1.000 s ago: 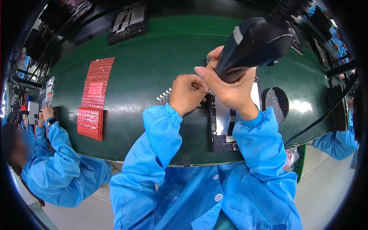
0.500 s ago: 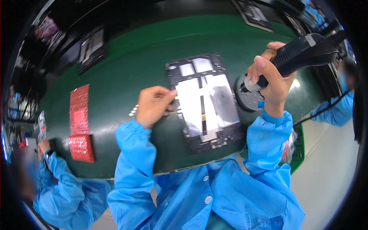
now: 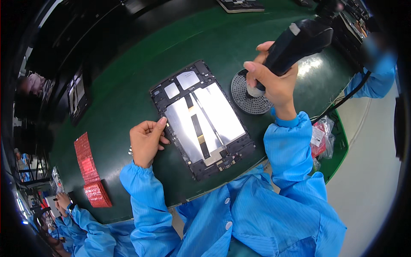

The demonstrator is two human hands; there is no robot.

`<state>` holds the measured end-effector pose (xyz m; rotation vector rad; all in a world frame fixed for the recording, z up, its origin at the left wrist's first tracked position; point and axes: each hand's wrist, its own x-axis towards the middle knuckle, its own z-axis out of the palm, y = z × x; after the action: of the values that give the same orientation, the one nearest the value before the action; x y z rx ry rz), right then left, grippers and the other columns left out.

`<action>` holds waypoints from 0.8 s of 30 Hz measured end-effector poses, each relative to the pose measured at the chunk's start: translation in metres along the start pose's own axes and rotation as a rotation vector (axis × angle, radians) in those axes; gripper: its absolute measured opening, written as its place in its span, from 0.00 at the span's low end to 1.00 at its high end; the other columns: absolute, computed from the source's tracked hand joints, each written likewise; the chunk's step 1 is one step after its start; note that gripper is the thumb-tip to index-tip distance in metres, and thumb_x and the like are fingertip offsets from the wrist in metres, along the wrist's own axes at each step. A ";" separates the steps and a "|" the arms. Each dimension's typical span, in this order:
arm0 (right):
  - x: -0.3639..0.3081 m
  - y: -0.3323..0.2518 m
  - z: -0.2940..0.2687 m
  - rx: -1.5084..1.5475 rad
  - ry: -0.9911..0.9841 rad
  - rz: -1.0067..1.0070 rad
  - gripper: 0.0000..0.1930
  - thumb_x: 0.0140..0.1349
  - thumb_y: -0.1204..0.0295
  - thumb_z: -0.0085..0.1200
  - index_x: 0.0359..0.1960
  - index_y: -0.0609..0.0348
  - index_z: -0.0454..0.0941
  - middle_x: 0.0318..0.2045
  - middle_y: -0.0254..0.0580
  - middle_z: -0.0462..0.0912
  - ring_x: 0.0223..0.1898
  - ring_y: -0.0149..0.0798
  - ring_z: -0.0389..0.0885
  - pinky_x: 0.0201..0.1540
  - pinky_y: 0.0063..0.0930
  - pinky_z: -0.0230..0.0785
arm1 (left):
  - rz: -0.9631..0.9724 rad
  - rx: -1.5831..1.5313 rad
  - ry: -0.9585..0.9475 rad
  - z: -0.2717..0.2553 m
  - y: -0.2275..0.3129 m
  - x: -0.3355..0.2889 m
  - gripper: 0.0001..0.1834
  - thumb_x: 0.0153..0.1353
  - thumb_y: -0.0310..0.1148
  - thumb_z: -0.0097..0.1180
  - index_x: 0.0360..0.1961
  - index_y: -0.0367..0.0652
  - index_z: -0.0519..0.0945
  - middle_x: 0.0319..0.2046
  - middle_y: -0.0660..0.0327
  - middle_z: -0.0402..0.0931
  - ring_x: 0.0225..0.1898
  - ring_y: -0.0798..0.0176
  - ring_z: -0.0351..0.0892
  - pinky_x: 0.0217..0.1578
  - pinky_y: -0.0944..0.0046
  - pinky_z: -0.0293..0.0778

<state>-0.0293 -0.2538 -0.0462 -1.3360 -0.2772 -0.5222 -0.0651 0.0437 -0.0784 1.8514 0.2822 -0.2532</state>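
In front of me an opened tablet (image 3: 218,113), black-framed with shiny silver plates and a dark ribbon cable, lies tilted on the green table. My left hand (image 3: 146,140) is at its left edge, thumb and forefinger closed together; what they pinch, if anything, is too small to make out. A few small silvery pieces (image 3: 130,150) show beside that hand's outer side. My right hand (image 3: 276,81) grips a black electric screwdriver (image 3: 295,45). Its light-coloured nose points down over a round dark screw tray (image 3: 242,96) full of small holes; the tip is hidden.
Red bubble wrap (image 3: 87,165) lies at the left. Other opened devices (image 3: 77,96) rest at the far left and far edge. A green bin (image 3: 338,147) with plastic bags stands at the right, near a black cable (image 3: 346,96). Co-workers in blue sit on both sides.
My view has turned, so the tablet sits farther left and more tilted. The screwdriver's nose is lower over the screw tray. My left hand stays by the tablet's left edge.
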 end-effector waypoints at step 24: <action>0.006 -0.043 0.065 0.206 -0.119 -0.120 0.20 0.52 0.81 0.59 0.47 0.65 0.68 0.17 0.36 0.75 0.16 0.29 0.74 0.23 0.21 0.68 | -0.061 -0.183 -0.286 -0.005 -0.006 -0.001 0.11 0.62 0.32 0.56 0.37 0.31 0.78 0.29 0.57 0.79 0.27 0.66 0.81 0.23 0.73 0.76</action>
<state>-0.0398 -0.1978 0.0076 -1.1563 -0.4979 -0.5010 -0.0681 0.0499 -0.0826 1.6040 0.1573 -0.5123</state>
